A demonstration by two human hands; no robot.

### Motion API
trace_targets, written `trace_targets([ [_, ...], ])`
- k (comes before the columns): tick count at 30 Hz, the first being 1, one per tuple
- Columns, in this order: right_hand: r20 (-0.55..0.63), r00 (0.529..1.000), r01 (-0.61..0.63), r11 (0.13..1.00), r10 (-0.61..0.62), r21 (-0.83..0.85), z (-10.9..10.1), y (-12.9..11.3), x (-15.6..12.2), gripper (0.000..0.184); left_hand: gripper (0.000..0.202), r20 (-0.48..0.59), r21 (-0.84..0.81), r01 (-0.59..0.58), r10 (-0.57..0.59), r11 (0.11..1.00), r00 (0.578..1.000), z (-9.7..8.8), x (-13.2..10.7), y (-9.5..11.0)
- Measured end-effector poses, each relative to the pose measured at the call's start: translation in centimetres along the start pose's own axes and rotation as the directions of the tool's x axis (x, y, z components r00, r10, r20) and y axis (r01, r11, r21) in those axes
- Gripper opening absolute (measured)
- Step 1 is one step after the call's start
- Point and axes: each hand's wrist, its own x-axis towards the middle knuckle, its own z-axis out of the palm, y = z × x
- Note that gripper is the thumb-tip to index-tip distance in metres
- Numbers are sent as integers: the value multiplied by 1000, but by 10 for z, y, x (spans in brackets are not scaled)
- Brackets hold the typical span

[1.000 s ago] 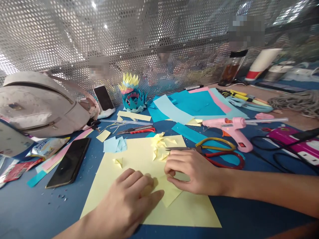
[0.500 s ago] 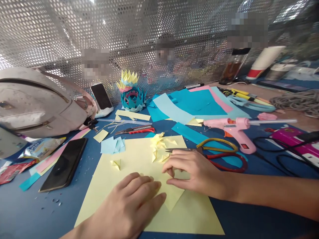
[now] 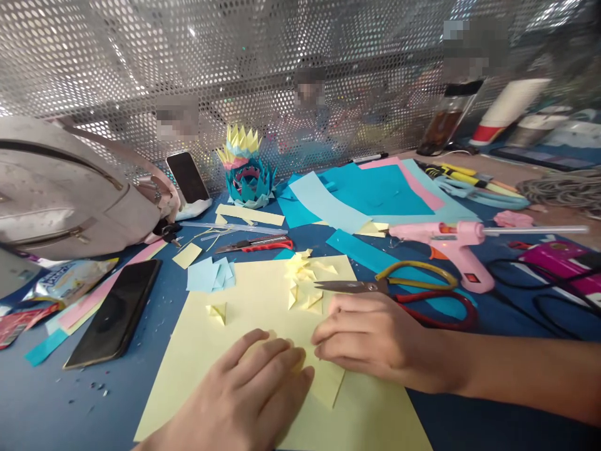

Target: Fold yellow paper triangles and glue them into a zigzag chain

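Note:
A large pale yellow sheet lies on the blue table in front of me. On it rests a small folded yellow piece, its pointed corner showing below my hands. My left hand lies flat on the left part of this piece, fingers stretched out. My right hand has its fingers curled and pressed together on the piece's upper right edge. Several tiny folded yellow pieces sit just beyond my fingers.
Scissors with red and yellow handles lie right behind my right hand, then a pink glue gun. A black phone lies left, a pale bag behind it. Blue and pink sheets, a red box cutter and a paper flower stand farther back.
My right hand has slid a little right and toward me along the folded piece, uncovering the scissor blades. My left hand stays pressed flat on the paper.

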Motion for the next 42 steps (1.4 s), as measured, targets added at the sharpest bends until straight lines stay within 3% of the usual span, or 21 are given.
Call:
trace_targets([
  [3, 1, 999, 50, 998, -50, -25, -1, 0, 2, 20, 28, -2, -7, 10, -10, 1000, 1000, 4, -3, 1],
  [8, 37, 991, 130, 988, -128, -78, -2, 5, 2, 22, 33, -97, -15, 62, -63, 998, 993, 15, -8, 4],
  [17, 28, 985, 173, 982, -172, -72, -2, 10, 3, 22, 35, -50, -9, 52, -53, 999, 997, 22, -18, 5],
  [23, 177, 967, 205, 970, -181, -128, -10, 11, 9, 20, 34, -39, 9, 15, -14, 1000, 999, 8, -10, 2],
  [28, 218, 964, 167, 985, -153, -47, -16, 10, 13, 23, 36, 92, -16, -12, 13, 1000, 996, 1, -5, 0],
  [33, 117, 986, 117, 992, -121, 44, -11, 12, 9, 27, 47, 75, -23, 72, -70, 997, 995, 9, -6, 3],
  [34, 88, 989, 111, 992, -116, 51, -10, 12, 8, 27, 47, 116, -37, 65, -60, 997, 991, 8, -5, 4],
  [37, 51, 992, 115, 993, -116, 12, -7, 13, 6, 25, 43, 193, -70, 70, -55, 995, 980, 2, -3, 2],
  [42, 143, 981, 148, 984, -133, -96, -5, 10, 7, 30, 46, 249, -69, 87, -67, 994, 966, -4, 0, 1],
])
